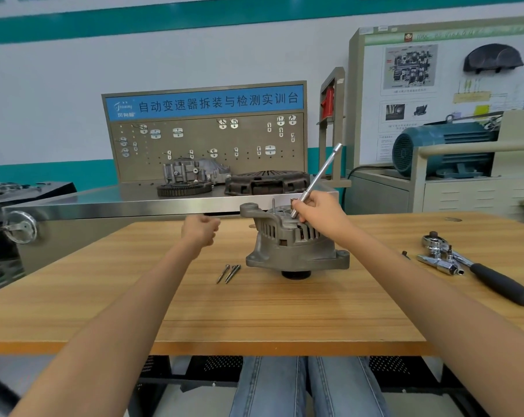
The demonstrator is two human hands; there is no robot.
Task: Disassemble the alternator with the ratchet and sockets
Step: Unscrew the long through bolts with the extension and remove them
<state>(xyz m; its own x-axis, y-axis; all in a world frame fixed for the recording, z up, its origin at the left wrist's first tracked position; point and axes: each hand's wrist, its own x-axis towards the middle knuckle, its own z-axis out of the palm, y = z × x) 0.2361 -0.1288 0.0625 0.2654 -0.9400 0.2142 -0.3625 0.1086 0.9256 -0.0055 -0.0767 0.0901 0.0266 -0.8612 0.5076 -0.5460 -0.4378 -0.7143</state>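
A grey alternator (294,248) stands pulley-down in the middle of the wooden table (254,311). My right hand (321,210) grips a long chrome extension bar (321,176), tilted up to the right, its lower end on top of the alternator. My left hand (202,230) hovers left of the alternator with its fingers curled; whether it holds anything small I cannot tell. Three long bolts (229,272) lie on the table in front of the alternator's left side. A ratchet (477,266) with a black handle and a chrome tool (439,264) lie at the right.
Behind the table stands a steel bench (104,203) with a pegboard (206,139), a gearbox part (191,171), a ring gear (184,189) and a clutch cover (266,182). A teal electric motor (441,149) sits on a cabinet at the right. My knees are under the table's front edge.
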